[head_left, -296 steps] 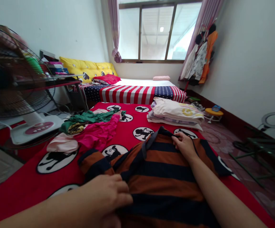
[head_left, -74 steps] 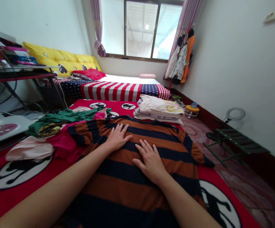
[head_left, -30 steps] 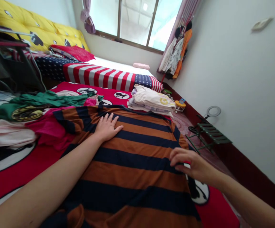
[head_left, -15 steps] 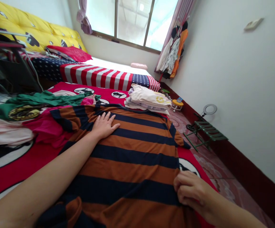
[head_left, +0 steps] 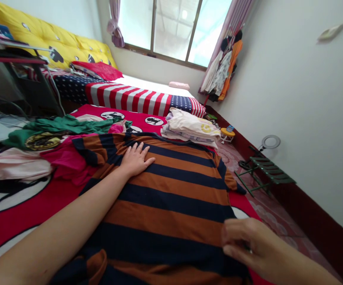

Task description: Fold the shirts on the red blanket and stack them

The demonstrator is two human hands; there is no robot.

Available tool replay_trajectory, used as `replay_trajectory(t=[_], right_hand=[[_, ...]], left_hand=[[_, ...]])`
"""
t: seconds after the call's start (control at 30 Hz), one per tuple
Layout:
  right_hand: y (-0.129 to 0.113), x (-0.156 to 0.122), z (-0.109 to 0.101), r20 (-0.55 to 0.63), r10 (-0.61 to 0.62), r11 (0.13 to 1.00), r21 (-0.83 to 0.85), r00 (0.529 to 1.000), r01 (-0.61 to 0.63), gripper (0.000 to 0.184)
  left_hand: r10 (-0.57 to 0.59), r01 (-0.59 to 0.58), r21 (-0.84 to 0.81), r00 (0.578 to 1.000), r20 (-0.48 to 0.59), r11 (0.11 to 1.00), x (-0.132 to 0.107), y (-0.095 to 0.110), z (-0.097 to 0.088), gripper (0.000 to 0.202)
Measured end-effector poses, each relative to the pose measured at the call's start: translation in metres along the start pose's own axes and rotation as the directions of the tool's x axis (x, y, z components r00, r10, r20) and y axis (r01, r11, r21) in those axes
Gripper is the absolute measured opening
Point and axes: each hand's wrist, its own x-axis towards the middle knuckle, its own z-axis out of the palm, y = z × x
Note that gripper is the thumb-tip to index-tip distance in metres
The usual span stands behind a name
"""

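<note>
A brown and navy striped T-shirt (head_left: 171, 198) lies spread out, its collar away from me and both short sleeves out to the sides. My left hand (head_left: 135, 159) rests flat on its upper left chest, fingers spread and palm down. At the shirt's right side edge, my right hand (head_left: 245, 241) is curled, with thumb and fingers closed on the fabric; the fingertips are slightly blurred. Near me, the lower left part of the shirt is bunched up.
A stack of folded pale clothes (head_left: 189, 126) sits beyond the collar. To the left lie a green garment (head_left: 67, 126), a magenta garment (head_left: 70, 160) and a pale pink one (head_left: 17, 164), all on a red patterned blanket (head_left: 19, 209). A green folding stool (head_left: 269, 172) stands at the right.
The view has shifted, so everything appears slightly farther right. My left hand stays flat on the shirt. My right hand remains at the side edge, its fingers slightly less tightly curled.
</note>
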Motion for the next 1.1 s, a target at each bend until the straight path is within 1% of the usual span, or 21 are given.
replay_trajectory(t=[0.03, 0.07, 0.1, 0.13, 0.17, 0.23, 0.27, 0.3, 0.37, 0.4, 0.43, 0.5, 0.53, 0.57, 0.63, 0.7, 0.77, 0.83, 0.9, 1.0, 1.1], right_hand=[[-0.004, 0.014, 0.000, -0.071, -0.010, 1.000, -0.002, 0.997, 0.010, 0.014], [-0.007, 0.028, 0.001, -0.155, -0.022, 1.000, -0.016, 0.988, 0.020, 0.021], [-0.005, 0.041, 0.005, -0.226, -0.041, 0.998, -0.047, 0.973, 0.032, 0.034], [0.000, 0.051, 0.009, -0.265, -0.067, 0.995, -0.093, 0.962, 0.043, 0.048], [0.010, 0.059, 0.014, -0.267, -0.087, 0.988, -0.148, 0.960, 0.049, 0.057], [0.042, 0.064, 0.025, -0.207, -0.081, 0.964, -0.265, 0.975, 0.024, 0.065], [0.061, 0.063, 0.028, -0.192, -0.049, 0.949, -0.316, 0.980, -0.015, 0.065], [0.080, 0.060, 0.029, -0.218, 0.004, 0.927, -0.365, 0.976, -0.086, 0.067], [0.109, 0.054, 0.023, -0.289, 0.132, 0.856, -0.450, 0.948, -0.256, 0.069], [0.116, 0.054, 0.016, -0.326, 0.190, 0.806, -0.488, 0.926, -0.336, 0.068], [0.116, 0.057, 0.008, -0.351, 0.231, 0.754, -0.525, 0.907, -0.395, 0.062], [0.098, 0.076, -0.009, -0.383, 0.246, 0.680, -0.586, 0.890, -0.440, 0.043], [0.082, 0.091, -0.015, -0.385, 0.220, 0.674, -0.604, 0.896, -0.425, 0.033], [0.064, 0.109, -0.019, -0.405, 0.171, 0.697, -0.595, 0.898, -0.401, 0.029], [0.026, 0.151, -0.017, -0.452, 0.086, 0.801, -0.498, 0.888, -0.331, 0.037], [-0.003, 0.193, -0.005, -0.395, 0.037, 0.911, -0.364, 0.918, -0.194, 0.044], [-0.019, 0.228, 0.011, -0.323, 0.039, 0.964, -0.236, 0.946, -0.120, 0.050], [-0.021, 0.252, 0.025, -0.304, 0.057, 0.980, -0.167, 0.951, -0.112, 0.052], [-0.016, 0.264, 0.035, -0.349, 0.071, 0.980, -0.149, 0.934, -0.130, 0.051], [-0.005, 0.269, 0.040, -0.420, 0.078, 0.982, -0.123, 0.904, -0.142, 0.051], [0.000, 0.270, 0.040, -0.437, 0.082, 0.988, -0.085, 0.896, -0.132, 0.049]], left_hand=[[0.002, -0.002, -0.003, 1.000, -0.004, 1.000, 0.000, 0.000, -0.001, 0.073], [0.005, -0.005, -0.006, 1.000, -0.008, 1.000, -0.001, 0.000, -0.001, 0.073], [0.006, -0.006, -0.010, 1.000, -0.011, 1.000, -0.001, 0.000, -0.001, 0.073], [0.007, -0.007, -0.015, 1.000, -0.013, 1.000, -0.001, 0.000, -0.001, 0.073], [0.007, -0.008, -0.022, 1.000, -0.015, 1.000, -0.001, -0.001, -0.001, 0.073], [0.007, -0.008, -0.035, 1.000, -0.020, 0.999, -0.001, -0.001, 0.000, 0.074], [0.007, -0.008, -0.040, 1.000, -0.024, 0.999, -0.001, -0.001, 0.001, 0.074], [0.007, -0.009, -0.044, 1.000, -0.029, 0.999, -0.001, -0.001, 0.002, 0.074], [0.005, -0.006, -0.049, 0.999, -0.036, 0.999, -0.001, -0.001, 0.002, 0.074], [0.003, -0.004, -0.050, 0.999, -0.039, 0.999, -0.001, 0.000, 0.002, 0.074], [0.000, -0.002, -0.050, 0.999, -0.042, 0.999, -0.001, 0.000, 0.002, 0.073], [-0.002, 0.000, -0.045, 0.999, -0.052, 0.999, -0.001, 0.001, 0.002, 0.073], [-0.002, -0.001, -0.041, 0.998, -0.057, 0.999, -0.001, 0.001, 0.002, 0.073], [-0.001, -0.002, -0.037, 0.998, -0.060, 0.999, -0.001, 0.001, 0.002, 0.072], [0.001, -0.003, -0.030, 0.998, -0.059, 1.000, -0.002, 0.001, 0.003, 0.072], [0.003, -0.005, -0.023, 0.998, -0.060, 1.000, -0.002, 0.001, 0.003, 0.071], [0.006, -0.007, -0.014, 0.998, -0.066, 1.000, -0.002, 0.000, 0.004, 0.071], [0.003, -0.004, -0.010, 0.998, -0.066, 1.000, -0.002, 0.000, 0.003, 0.070], [-0.003, 0.002, -0.015, 0.998, -0.057, 1.000, -0.002, 0.001, 0.003, 0.069], [-0.004, 0.003, -0.029, 0.999, -0.054, 1.000, -0.002, 0.001, 0.003, 0.070], [0.000, -0.004, -0.056, 0.998, -0.063, 0.998, -0.001, 0.000, 0.005, 0.070]])
